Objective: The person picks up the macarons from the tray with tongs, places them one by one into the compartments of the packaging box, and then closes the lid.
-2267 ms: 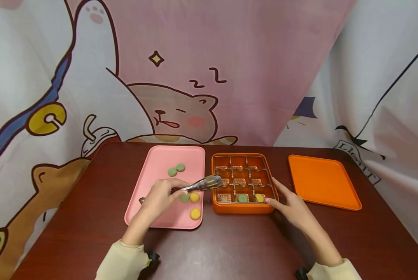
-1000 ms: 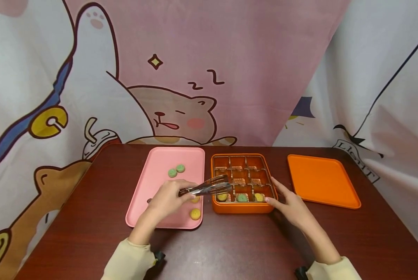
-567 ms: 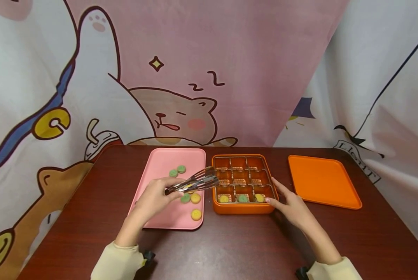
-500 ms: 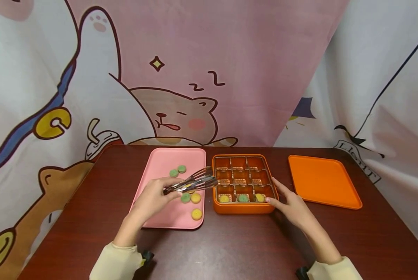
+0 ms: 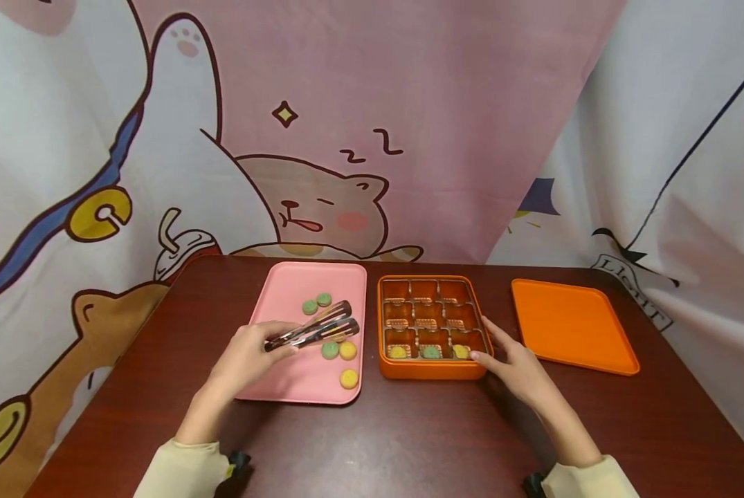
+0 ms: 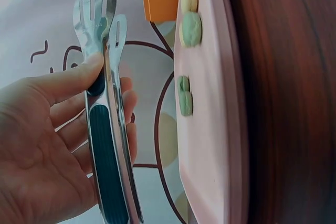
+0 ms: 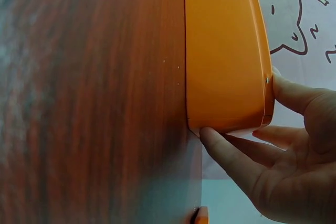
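Note:
My left hand (image 5: 242, 356) holds metal serving tongs (image 5: 315, 326) over the pink tray (image 5: 284, 387). Their tips are spread apart with nothing between them; the left wrist view shows the thumb pressed on one arm of the tongs (image 6: 107, 166) and fingers behind. Several macarons lie on the tray, among them a green macaron (image 5: 310, 307) at the back and a yellow macaron (image 5: 349, 378) at the front. My right hand (image 5: 521, 366) grips the front right corner of the orange box (image 5: 434, 371), thumb on its rim and fingers along its side.
The box has a clear divided insert (image 5: 426, 311). Its front row holds a yellow macaron (image 5: 398, 352), a green macaron (image 5: 430, 353) and a yellow macaron (image 5: 461, 351). An orange lid-like tray (image 5: 574, 325) lies at right on the dark wooden table (image 5: 372, 443). A printed curtain (image 5: 446, 138) hangs behind.
A yellow macaron now sits in the box's front left compartment, released from the tongs. My left hand has drawn the opened tongs back left over the pink tray. My right hand stays at the box.

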A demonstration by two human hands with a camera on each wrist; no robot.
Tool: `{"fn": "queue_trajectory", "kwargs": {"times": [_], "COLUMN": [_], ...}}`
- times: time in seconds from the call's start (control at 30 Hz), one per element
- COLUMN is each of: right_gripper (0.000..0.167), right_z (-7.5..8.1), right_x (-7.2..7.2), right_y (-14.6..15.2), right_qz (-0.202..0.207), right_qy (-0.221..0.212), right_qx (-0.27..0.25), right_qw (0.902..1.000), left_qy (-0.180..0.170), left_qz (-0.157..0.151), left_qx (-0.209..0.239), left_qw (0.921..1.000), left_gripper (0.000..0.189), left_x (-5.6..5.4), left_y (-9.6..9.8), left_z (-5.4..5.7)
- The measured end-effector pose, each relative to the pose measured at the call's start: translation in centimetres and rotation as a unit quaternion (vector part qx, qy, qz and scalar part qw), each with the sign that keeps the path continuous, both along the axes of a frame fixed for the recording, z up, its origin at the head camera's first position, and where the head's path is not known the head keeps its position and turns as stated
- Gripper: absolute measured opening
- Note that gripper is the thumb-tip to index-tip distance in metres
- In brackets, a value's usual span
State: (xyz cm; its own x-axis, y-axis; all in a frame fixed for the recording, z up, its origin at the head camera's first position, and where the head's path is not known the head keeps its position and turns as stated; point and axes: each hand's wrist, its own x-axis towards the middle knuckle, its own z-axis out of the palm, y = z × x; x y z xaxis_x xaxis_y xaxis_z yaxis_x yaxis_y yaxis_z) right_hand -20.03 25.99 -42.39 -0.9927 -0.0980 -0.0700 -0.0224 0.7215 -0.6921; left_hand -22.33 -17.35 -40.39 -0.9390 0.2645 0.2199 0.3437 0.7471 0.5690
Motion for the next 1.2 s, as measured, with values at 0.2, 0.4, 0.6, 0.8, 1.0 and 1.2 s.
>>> {"fn": "queue_trajectory", "kwargs": {"times": [0.2, 0.4, 0.6, 0.8, 1.0, 1.2], "right_gripper": [0.078, 0.078, 0.078, 0.078, 0.078, 0.077], "right_z": [-0.2, -0.4, -0.4, -0.4, -0.3, 0.0], "right_x": [-0.2, -0.4, -0.5, -0.2, -0.1, 0.0], "right_y": [-0.2, -0.1, -0.2, -0.1, 0.0, 0.1], "right_qz": [0.001, 0.001, 0.002, 0.000, 0.000, 0.002], "right_qy": [-0.001, 0.005, 0.005, 0.006, 0.013, 0.014], "right_qx": [0.001, 0.007, 0.012, 0.015, 0.014, 0.015], "right_qw": [1.0000, 1.0000, 0.9999, 0.9999, 0.9998, 0.9998], "left_qy": [-0.010, -0.008, -0.017, -0.031, -0.038, -0.044], "left_qz": [0.012, 0.016, 0.020, 0.026, 0.026, 0.028], "left_qx": [-0.011, -0.018, -0.019, -0.023, -0.020, -0.022], "left_qw": [0.9998, 0.9997, 0.9995, 0.9989, 0.9987, 0.9984], "left_gripper": [0.031, 0.030, 0.030, 0.030, 0.031, 0.032], "left_x": [0.2, 0.4, 0.6, 0.5, 0.6, 0.5], "left_y": [-1.1, -1.8, -2.5, -2.9, -3.2, -3.4], "left_z": [-0.1, -0.3, -0.8, -1.4, -1.7, -1.9]}}
